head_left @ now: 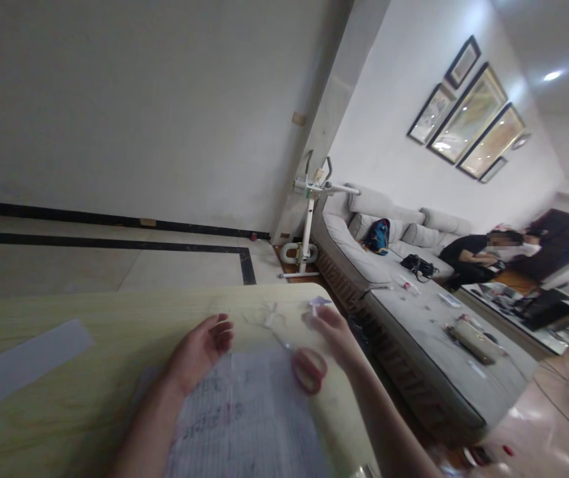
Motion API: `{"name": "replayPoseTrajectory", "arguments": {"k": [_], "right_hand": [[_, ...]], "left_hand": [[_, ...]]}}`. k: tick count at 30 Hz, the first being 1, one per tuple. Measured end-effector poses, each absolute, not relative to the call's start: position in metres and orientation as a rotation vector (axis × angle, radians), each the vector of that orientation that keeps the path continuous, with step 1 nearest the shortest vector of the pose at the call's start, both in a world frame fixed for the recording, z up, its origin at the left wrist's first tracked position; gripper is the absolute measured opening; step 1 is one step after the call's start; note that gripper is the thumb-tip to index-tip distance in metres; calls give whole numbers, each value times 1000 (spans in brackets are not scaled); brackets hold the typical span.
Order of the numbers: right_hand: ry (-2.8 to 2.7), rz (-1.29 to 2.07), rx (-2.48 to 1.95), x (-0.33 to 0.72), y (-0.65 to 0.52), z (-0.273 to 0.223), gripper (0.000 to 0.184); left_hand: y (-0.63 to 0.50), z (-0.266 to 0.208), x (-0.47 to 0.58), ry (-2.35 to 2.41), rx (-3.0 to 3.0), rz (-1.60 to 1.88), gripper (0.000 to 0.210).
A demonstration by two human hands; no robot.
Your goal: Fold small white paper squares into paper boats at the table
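My left hand [203,348] hovers over the table [115,372], its fingers loosely curled and apart, with nothing visible in them. Near the far right corner, my right hand [332,328] has its fingers closed at a small pale purple-white scrap [319,302], blurred and partly covered. Scissors with red handles [309,370] lie between the hands, partly over a printed sheet [251,411] with lines and dark writing. Thin whitish scraps [270,315] are scattered beyond the scissor blades, too blurred to name.
A long white strip [28,365] lies at the table's left. Beyond the right edge stands a grey sofa [423,325] with bags on it. A white exercise machine [308,226] stands by the wall. Another person [471,255] sits farther back, near a cluttered low table [518,312].
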State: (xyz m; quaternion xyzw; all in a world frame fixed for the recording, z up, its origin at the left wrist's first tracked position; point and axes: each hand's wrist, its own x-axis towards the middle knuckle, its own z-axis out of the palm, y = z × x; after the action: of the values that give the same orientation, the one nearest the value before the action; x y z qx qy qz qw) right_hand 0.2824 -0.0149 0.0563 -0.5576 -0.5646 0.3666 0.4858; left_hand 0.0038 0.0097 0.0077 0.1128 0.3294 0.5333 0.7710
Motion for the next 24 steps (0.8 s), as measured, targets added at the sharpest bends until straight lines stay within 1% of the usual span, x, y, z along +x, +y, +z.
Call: {"name": "replayPoseTrajectory", "arguments": {"k": [2,4,7,11,13,20,24], "right_hand": [[-1350,763,-1433,326,-21,58,34],[-1371,635,-1529,357,-27,56,36],[-1541,481,-1643,379,-32,50,29],[-1833,247,-1697,381,-32,42,22],[-1924,197,-1691,381,-29,40,20],[-2092,176,-1699,385,-31,44,15],[-2172,63,-1663,376,-36,53,14]], "left_hand": [[11,6,4,718,240,1157,14],[12,4,3,708,238,1155,14],[13,2,0,700,246,1157,15],[13,0,-2,716,253,1169,14],[13,0,-3,729,255,1173,14],[12,0,-1,734,269,1169,11],[12,-1,-1,745,268,1164,11]]}}
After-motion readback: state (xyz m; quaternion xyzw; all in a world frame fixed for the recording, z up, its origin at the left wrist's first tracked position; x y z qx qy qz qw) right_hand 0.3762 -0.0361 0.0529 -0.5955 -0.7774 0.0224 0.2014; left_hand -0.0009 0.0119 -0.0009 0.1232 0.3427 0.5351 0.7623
